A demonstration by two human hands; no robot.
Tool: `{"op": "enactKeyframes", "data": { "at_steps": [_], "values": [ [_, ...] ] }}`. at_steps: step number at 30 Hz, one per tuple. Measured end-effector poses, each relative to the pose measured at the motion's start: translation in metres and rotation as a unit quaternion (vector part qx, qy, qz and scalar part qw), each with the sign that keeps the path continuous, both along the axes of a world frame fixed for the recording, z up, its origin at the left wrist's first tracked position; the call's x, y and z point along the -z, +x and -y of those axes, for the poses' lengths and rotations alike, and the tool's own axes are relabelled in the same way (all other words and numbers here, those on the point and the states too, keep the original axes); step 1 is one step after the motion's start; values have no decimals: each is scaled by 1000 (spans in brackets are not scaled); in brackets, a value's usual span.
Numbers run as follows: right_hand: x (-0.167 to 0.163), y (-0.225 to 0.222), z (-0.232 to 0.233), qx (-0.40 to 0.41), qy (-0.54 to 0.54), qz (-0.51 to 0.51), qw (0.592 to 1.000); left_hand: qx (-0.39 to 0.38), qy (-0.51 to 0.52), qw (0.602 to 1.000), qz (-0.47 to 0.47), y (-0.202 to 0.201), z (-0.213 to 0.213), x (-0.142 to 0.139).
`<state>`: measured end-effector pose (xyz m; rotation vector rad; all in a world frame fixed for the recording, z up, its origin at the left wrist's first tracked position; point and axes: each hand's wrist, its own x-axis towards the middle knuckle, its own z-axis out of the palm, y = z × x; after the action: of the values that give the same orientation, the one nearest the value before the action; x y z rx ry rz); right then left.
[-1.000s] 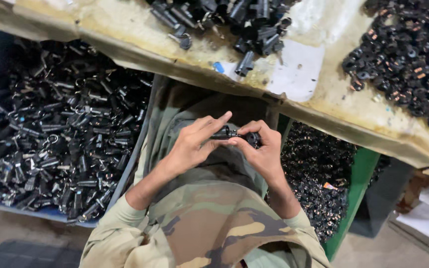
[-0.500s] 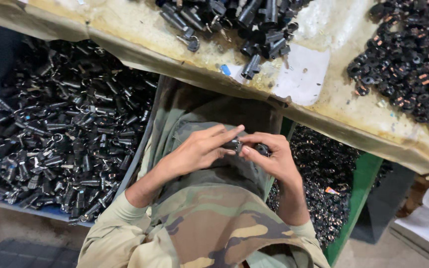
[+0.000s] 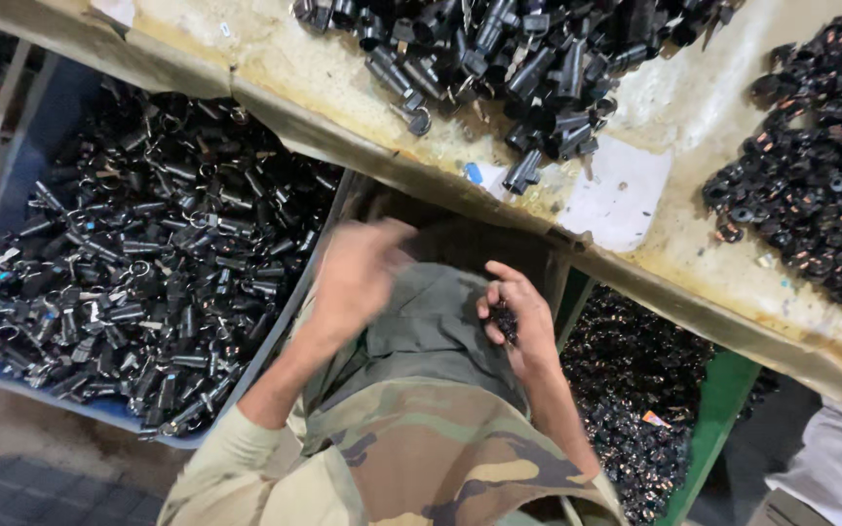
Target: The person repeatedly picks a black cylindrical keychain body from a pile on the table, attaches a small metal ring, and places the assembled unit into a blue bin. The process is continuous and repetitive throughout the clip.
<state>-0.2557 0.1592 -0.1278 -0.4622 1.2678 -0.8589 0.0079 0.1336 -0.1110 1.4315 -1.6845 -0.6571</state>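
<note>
Both hands were pinched together on one small black part a second ago; now the left hand [image 3: 358, 278] has swung off toward the blue bin [image 3: 70, 107], blurred, so I can't tell its grip. The right hand [image 3: 518, 317] stays curled around a few small black pieces [image 3: 505, 321] over the lap. Looks like one piece is finished, with the desk [image 3: 635, 253] edge and its loose black parts [image 3: 528, 58] overhead.

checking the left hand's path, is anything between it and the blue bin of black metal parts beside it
Nothing visible. The blurred left hand hangs at the rim of the blue bin of black metal tube parts, with no object between them. The right hand holds small black parts over the lap.
</note>
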Motion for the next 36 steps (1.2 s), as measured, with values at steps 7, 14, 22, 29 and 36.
{"op": "enactKeyframes", "data": {
  "at_steps": [7, 14, 22, 29, 36],
  "values": [
    [10, -8, -29, -3, -32, 346, 938, -234, -233, 933, 144, 19, 25, -6],
    [26, -28, -34, 59, 83, 296, 950, 18, -189, 947, 261, 44, 145, -26],
    [13, -40, -67, 121, 2, 262, 957, 24, -173, 972, 156, 64, 122, -58],
    [14, -37, -59, 78, -79, 328, 938, 269, 19, 920, -284, -18, 64, -44],
    [30, -38, -65, 44, -5, 118, 992, 351, 64, 912, -201, -50, 14, -5]
  ]
}}
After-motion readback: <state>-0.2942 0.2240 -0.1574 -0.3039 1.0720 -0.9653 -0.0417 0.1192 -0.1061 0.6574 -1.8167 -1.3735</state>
